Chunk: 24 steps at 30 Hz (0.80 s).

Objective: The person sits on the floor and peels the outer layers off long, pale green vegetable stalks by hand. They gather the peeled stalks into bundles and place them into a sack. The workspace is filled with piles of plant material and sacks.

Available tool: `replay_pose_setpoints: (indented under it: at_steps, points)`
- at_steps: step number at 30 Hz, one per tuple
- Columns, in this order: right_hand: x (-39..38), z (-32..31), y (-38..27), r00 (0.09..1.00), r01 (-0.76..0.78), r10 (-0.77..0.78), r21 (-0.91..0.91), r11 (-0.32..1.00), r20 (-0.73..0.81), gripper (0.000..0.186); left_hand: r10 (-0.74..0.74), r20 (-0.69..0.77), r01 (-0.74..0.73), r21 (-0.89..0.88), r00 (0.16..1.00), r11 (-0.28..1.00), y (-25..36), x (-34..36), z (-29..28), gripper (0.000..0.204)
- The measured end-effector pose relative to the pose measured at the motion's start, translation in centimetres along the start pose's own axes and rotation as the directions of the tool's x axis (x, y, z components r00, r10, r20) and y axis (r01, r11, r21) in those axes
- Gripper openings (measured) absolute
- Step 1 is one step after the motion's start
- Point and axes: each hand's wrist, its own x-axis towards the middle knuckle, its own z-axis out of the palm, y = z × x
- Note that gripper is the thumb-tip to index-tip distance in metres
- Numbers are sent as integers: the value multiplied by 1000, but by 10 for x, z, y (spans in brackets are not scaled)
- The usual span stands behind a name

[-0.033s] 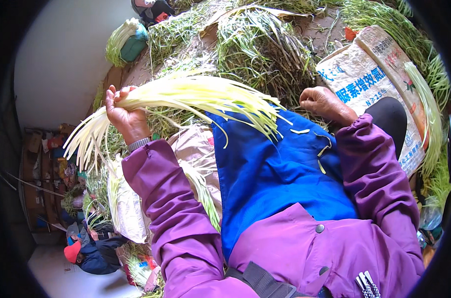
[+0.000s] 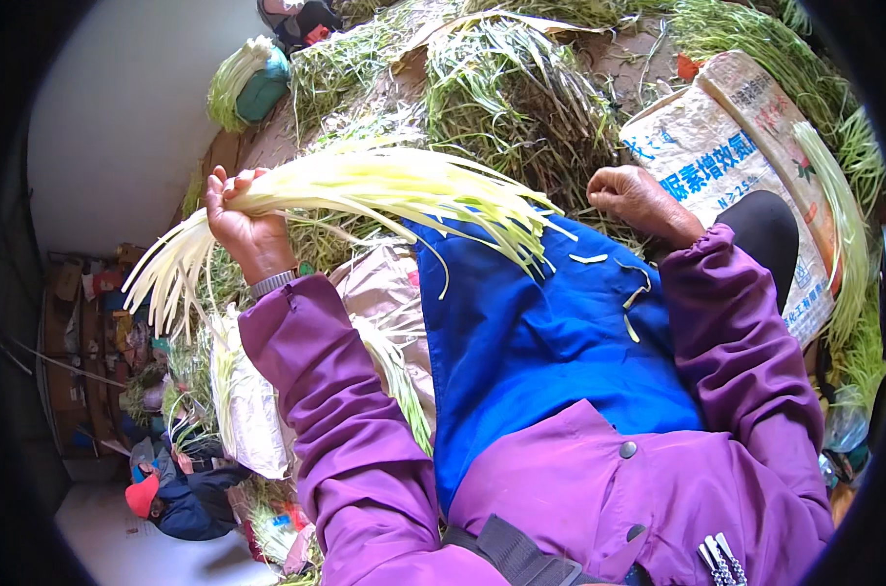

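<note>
Left hand (image 2: 247, 232) is gripping a thick bundle of pale yellow-green stalks (image 2: 384, 184), fingers wrapping it near its left end. Short whitish end is drooping left of the fist; long end is fanning out to the right, tips hanging over the upper part of the blue apron (image 2: 550, 342). Can't tell if tips are touching cloth.

Right hand (image 2: 643, 203) is sitting apart from the bundle, past its tips, fingers curled in. Can't tell if it's pinching anything small.

Metal watch band (image 2: 271, 283) is circling the left wrist. Purple sleeves (image 2: 355, 420) are covering both forearms. A few stalk scraps (image 2: 589, 259) are lying on the apron. Dark-clad knee (image 2: 773, 239) is showing just beside the right wrist.

Farther out: printed woven sack (image 2: 692, 146) is lying beyond the right hand, long green stalks (image 2: 833, 210) resting along its right side. Heap of green trimmings (image 2: 511, 103) is piling up ahead. Green-wrapped bundle (image 2: 260, 86) is standing upper left. Person in a red cap (image 2: 199, 503) is showing lower left.
</note>
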Motion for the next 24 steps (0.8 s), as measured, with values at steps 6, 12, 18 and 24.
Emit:
replay_pose_setpoints:
  at_steps: [6, 12, 18, 24]
  points:
    - [-2, -7, -43, 982, 175, -143, 329, 928, -121, 15, -41, 133, 46, -34, 990, 998, -2, -4, 18, 12]
    - [-3, 0, -104, 930, 348, -327, 118, 930, -167, 28, -57, 215, 71, -57, 975, 996, -10, -15, 40, 14]
    - [7, 12, -102, 920, 378, -359, 116, 919, -157, 19, -60, 251, 69, -29, 966, 997, -19, -30, 56, 15]
    - [-7, -6, -89, 997, 8, -74, 874, 486, 32, 19, -145, 363, 192, -98, 921, 976, -27, -32, 56, 18]
